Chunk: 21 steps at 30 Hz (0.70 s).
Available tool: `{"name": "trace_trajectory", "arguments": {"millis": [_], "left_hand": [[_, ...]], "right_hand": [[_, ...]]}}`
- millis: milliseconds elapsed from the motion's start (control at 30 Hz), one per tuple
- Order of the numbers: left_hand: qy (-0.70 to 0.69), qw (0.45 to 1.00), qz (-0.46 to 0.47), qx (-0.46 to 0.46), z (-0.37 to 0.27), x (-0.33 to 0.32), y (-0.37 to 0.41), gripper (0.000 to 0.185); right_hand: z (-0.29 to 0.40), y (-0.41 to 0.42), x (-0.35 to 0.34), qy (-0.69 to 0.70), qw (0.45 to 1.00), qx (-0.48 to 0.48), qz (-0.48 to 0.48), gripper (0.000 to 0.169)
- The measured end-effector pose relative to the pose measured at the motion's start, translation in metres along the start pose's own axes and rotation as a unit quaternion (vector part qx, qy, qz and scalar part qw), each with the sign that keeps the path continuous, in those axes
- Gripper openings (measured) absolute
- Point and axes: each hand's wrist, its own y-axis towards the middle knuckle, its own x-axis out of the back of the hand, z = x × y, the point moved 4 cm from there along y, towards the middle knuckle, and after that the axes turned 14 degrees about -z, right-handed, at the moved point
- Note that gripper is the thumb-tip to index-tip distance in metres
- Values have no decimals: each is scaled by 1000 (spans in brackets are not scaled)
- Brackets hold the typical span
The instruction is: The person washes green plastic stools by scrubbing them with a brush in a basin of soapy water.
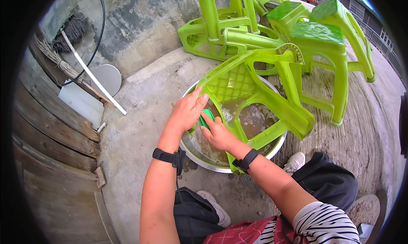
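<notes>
A light-green plastic stool (pixel 232 84) lies tipped on its side across a round metal basin (pixel 214 168), its ribbed underside facing me. Murky, sudsy water (pixel 204 145) shows in the basin through the stool's openings. At the stool's left edge, my left hand (pixel 188 111) grips the frame, fingers stretched along it and partly hiding it. My right hand (pixel 219 134) holds a green scrubbing brush (pixel 207 117) against the stool, close beside my left thumb. The brush's underside is hidden.
Several more green stools stand at right, including a wet-topped stool (pixel 317 33); others lie stacked (pixel 204 36) behind the basin. A mop (pixel 71 31), a twig broom (pixel 59 57) and a black hose (pixel 103 17) lean along the left wall. Wooden boards (pixel 57 116) edge the left side.
</notes>
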Motion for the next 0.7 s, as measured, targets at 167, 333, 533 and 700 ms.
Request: {"name": "trace_trajectory", "arguments": {"millis": [167,333,533,700], "left_hand": [[7,1000,13,7,-3,-5,6,67],[-61,996,36,47,18,-4,4,75],[-111,987,94,63,18,-12,12,78],[-158,971,146,103,1,-6,10,77]], "right_hand": [[-38,-10,-28,-81,996,-29,12,57],[-101,-64,-13,-107,985,-36,134,57],[38,-15,42,149,989,1,-13,53],[63,-10,44,59,998,13,-16,51]]}}
